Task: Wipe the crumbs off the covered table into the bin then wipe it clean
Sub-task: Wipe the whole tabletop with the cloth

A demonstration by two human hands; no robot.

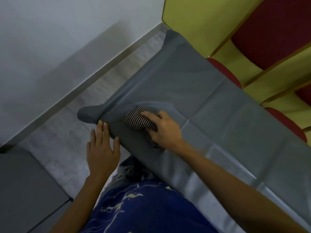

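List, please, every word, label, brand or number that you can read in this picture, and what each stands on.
No text can be read.
The blue shirt: pale marks, a pattern, not letters.
The striped cloth and grey table cover: no print or label.
The grey garment by the table edge: dark marks, too blurred to read.

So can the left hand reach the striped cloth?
Probably yes: the left hand rests at the cover edge, only bare cover between, though the right hand holds the striped cloth.

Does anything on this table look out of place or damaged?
Only the grey cover: its corner juts out as a loose flap near the left hand instead of hanging flat. No spill or damage shows.
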